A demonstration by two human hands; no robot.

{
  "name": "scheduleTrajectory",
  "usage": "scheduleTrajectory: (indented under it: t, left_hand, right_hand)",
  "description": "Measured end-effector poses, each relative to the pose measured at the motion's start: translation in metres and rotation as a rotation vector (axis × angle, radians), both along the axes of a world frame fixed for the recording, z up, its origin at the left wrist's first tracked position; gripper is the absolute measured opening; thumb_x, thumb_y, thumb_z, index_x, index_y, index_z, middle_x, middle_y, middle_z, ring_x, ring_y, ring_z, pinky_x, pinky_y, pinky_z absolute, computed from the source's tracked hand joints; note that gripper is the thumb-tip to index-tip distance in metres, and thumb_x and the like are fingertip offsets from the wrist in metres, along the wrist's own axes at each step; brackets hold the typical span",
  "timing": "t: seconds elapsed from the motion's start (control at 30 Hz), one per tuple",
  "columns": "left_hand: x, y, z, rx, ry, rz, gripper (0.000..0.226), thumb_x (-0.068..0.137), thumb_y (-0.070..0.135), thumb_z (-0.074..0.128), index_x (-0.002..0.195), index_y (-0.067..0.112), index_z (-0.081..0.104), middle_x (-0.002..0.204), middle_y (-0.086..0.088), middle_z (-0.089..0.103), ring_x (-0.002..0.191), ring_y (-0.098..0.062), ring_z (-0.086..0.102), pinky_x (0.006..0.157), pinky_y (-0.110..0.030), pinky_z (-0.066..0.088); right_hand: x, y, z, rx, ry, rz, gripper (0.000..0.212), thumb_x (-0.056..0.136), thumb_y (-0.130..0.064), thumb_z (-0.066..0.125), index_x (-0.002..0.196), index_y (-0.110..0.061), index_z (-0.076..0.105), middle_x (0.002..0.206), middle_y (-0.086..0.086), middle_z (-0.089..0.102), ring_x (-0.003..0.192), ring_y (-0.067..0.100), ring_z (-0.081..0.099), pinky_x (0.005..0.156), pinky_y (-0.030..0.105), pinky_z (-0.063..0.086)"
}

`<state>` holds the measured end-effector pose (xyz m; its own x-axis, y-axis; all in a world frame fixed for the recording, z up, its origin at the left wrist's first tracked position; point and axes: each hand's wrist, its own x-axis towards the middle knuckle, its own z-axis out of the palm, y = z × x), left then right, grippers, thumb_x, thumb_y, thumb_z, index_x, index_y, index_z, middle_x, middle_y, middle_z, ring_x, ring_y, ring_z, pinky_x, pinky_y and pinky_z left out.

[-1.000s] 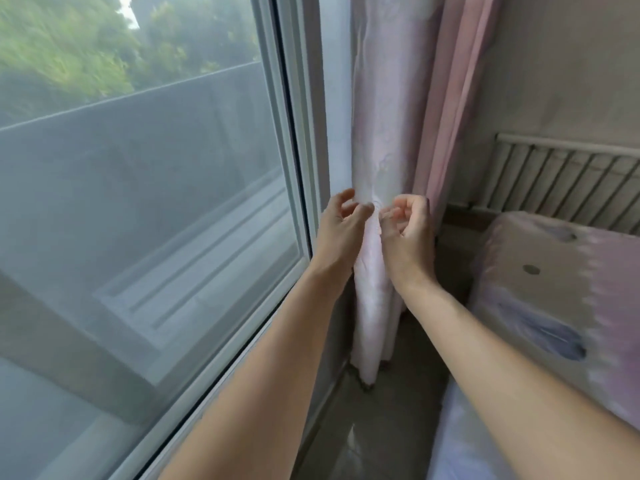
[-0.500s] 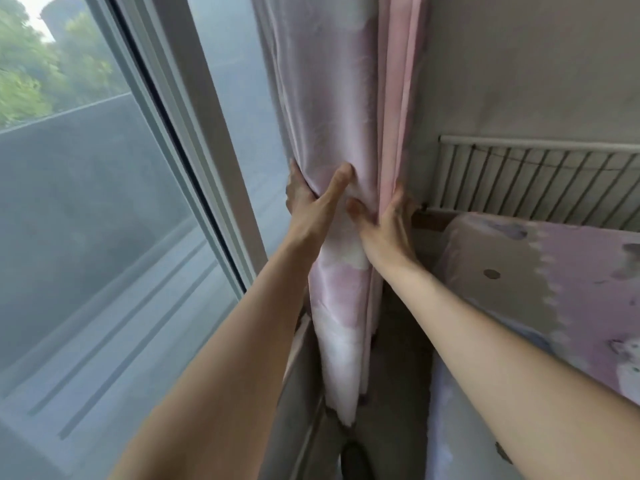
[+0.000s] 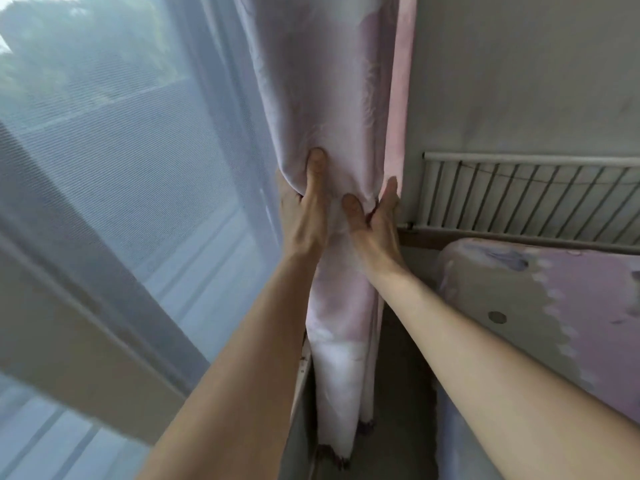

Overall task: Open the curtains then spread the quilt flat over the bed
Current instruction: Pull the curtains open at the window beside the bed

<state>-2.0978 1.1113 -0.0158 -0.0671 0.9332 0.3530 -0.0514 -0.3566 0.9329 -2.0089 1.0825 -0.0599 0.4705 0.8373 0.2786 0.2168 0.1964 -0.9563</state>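
- the curtain (image 3: 332, 81) hangs just left of the radiator (image 3: 536, 195), gathered into one narrow bundle in the corner where the window (image 3: 121, 168) meets the wall (image 3: 519, 64).
- its cloth is pale lilac-pink with a faint pattern; a stronger pink strip runs down the edge nearest the radiator.
- level with the radiator's lower half the bundle is squeezed to a waist, and folds fan out above it.
- below the waist the curtain drops straight to the floor (image 3: 398, 393), lower than the radiator; it turns whiter near the bottom, and the hem shows dark, ragged marks.
- the left hand (image 3: 304, 220) grips the side of the bundle farther from the radiator: the thumb lies up the front of the cloth, the other fingers are hidden behind the folds.
- the right hand (image 3: 377, 226) holds the side nearer the radiator, thumb pressed on the front and one long finger laid straight up the pink edge, with cloth pinched between them; its other fingers cannot be seen.
- the two hands sit close together, thumbs slightly apart.
- below the radiator lies pink bedding (image 3: 554, 323) with grey patches and pale dots.
- the window, left of the curtain and well away from the radiator, looks hazy grey.
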Motion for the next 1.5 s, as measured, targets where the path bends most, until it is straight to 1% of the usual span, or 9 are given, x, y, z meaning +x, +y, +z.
scheduleTrajectory:
  t: [0.17,0.3,0.47,0.67,0.8,0.97,1.1,1.3,1.5]
  left_hand:
    - [0.025,0.049,0.006,0.044,-0.002,0.033,0.059,0.09,0.061,0.046,0.137,0.025,0.05,0.124,0.017,0.061,0.11,0.017,0.052,0.093,-0.005,0.04]
    - [0.047,0.092,0.012,0.03,0.022,-0.049,0.057,0.096,0.056,0.04,0.137,0.018,0.052,0.127,0.006,0.063,0.119,-0.001,0.056,0.106,-0.028,0.043]
    - [0.091,0.155,0.023,0.05,0.034,-0.025,0.05,0.1,0.049,0.035,0.121,0.012,0.062,0.112,0.001,0.07,0.107,-0.007,0.063,0.092,-0.027,0.051]
    - [0.158,0.255,0.046,0.091,0.035,0.049,0.042,0.101,0.044,0.037,0.074,0.021,0.06,0.067,0.012,0.058,0.052,0.012,0.052,0.052,-0.01,0.042]
    - [0.204,0.321,0.062,0.113,0.013,0.07,0.044,0.101,0.042,0.039,0.068,0.021,0.058,0.065,0.012,0.058,0.051,0.011,0.052,0.054,-0.01,0.043]
    - [0.248,0.394,0.067,0.086,0.019,0.076,0.043,0.1,0.046,0.039,0.084,0.018,0.068,0.077,0.011,0.066,0.074,0.003,0.065,0.06,-0.011,0.046]
    - [0.28,0.442,0.065,0.039,0.034,0.075,0.046,0.098,0.048,0.042,0.063,0.022,0.059,0.053,0.017,0.06,0.05,0.01,0.056,0.051,-0.009,0.043]
    - [0.327,0.513,0.049,0.034,0.074,0.033,0.043,0.097,0.05,0.042,0.069,0.022,0.056,0.064,0.011,0.059,0.049,0.01,0.053,0.051,-0.008,0.043]
    - [0.392,0.609,0.049,0.012,0.022,0.026,0.043,0.096,0.049,0.048,0.064,0.023,0.059,0.05,0.016,0.059,0.051,0.006,0.059,0.052,-0.014,0.046]
  right_hand:
    - [0.031,0.042,0.01,0.009,-0.013,-0.134,0.105,0.08,-0.057,0.065,0.152,-0.026,-0.006,0.16,-0.001,0.003,0.141,0.023,0.029,0.11,0.037,0.031]
    - [0.054,0.088,0.012,0.03,0.066,-0.124,0.106,0.079,-0.057,0.064,0.153,-0.022,-0.004,0.16,0.003,0.017,0.143,0.02,0.028,0.115,0.032,0.025]
    - [0.089,0.155,0.014,0.116,0.091,-0.054,0.076,0.09,-0.05,0.047,0.152,-0.025,0.011,0.152,0.001,0.039,0.136,0.016,0.042,0.112,0.042,0.034]
    - [0.151,0.254,0.029,0.153,0.018,-0.099,0.071,0.094,-0.044,0.043,0.152,-0.018,0.012,0.145,0.007,0.047,0.132,0.023,0.047,0.109,0.042,0.037]
    - [0.198,0.323,0.049,0.108,0.045,-0.087,0.066,0.095,-0.041,0.05,0.149,-0.012,0.024,0.139,0.009,0.054,0.126,0.023,0.052,0.105,0.036,0.041]
    - [0.247,0.389,0.057,0.157,0.073,-0.044,0.025,0.095,-0.029,0.054,0.113,-0.011,0.058,0.104,0.007,0.069,0.099,0.022,0.064,0.09,0.037,0.05]
    - [0.28,0.436,0.055,0.172,0.036,-0.051,0.012,0.097,-0.024,0.051,0.101,-0.016,0.06,0.085,-0.008,0.064,0.085,0.011,0.061,0.077,0.024,0.046]
    - [0.328,0.507,0.045,0.142,-0.017,-0.105,0.027,0.098,-0.021,0.049,0.114,-0.003,0.062,0.114,0.014,0.069,0.11,0.028,0.062,0.091,0.038,0.048]
    - [0.39,0.608,0.046,0.089,-0.107,-0.146,0.031,0.1,-0.02,0.046,0.122,-0.004,0.062,0.119,0.015,0.067,0.113,0.028,0.061,0.095,0.034,0.047]
